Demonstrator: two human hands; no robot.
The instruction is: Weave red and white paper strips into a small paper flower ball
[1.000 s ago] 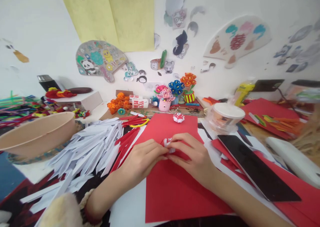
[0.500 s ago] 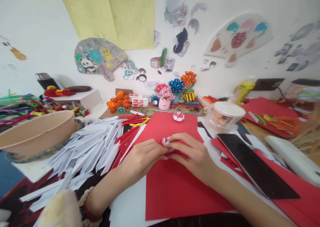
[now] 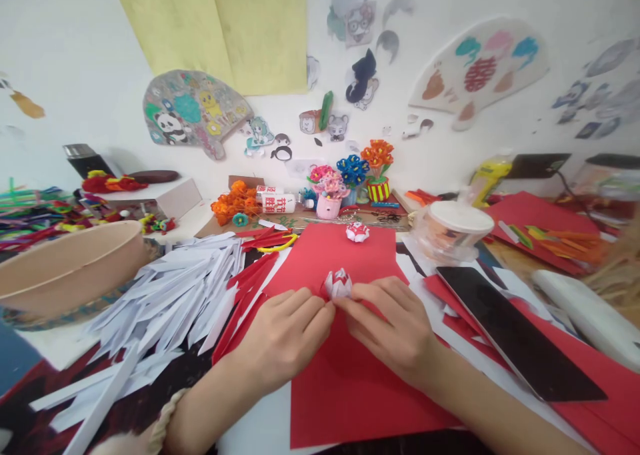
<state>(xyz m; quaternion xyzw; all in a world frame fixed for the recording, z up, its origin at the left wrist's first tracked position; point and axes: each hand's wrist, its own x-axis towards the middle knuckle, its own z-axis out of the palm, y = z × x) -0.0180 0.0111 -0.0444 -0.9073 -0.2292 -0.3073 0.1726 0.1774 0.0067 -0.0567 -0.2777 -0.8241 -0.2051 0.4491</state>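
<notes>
A small red-and-white folded paper flower (image 3: 339,284) stands upright at my fingertips, its pointed petals facing up. My right hand (image 3: 395,325) pinches its base from the right between thumb and forefinger. From the left, my left hand (image 3: 285,331) has its fingers curled and its tips pressed at the lower left of the flower; its thumb is mostly hidden. Below both hands lies a sheet of red paper (image 3: 360,388). Farther back on that sheet sits a second red-and-white paper flower (image 3: 357,231), more spread out, which neither hand touches.
Left are a heap of white paper strips (image 3: 185,288), red strips (image 3: 250,281) and a beige bowl (image 3: 75,258). A white-lidded tub (image 3: 457,225) and a dark phone-like slab (image 3: 520,335) lie right. Pipe-cleaner flowers (image 3: 353,175) stand along the wall behind yellow-handled scissors (image 3: 280,244).
The flower at my fingertips now shows more fully, petals upward, as my fingers have shifted down to its base. My left hand has curled more. The view has shifted slightly.
</notes>
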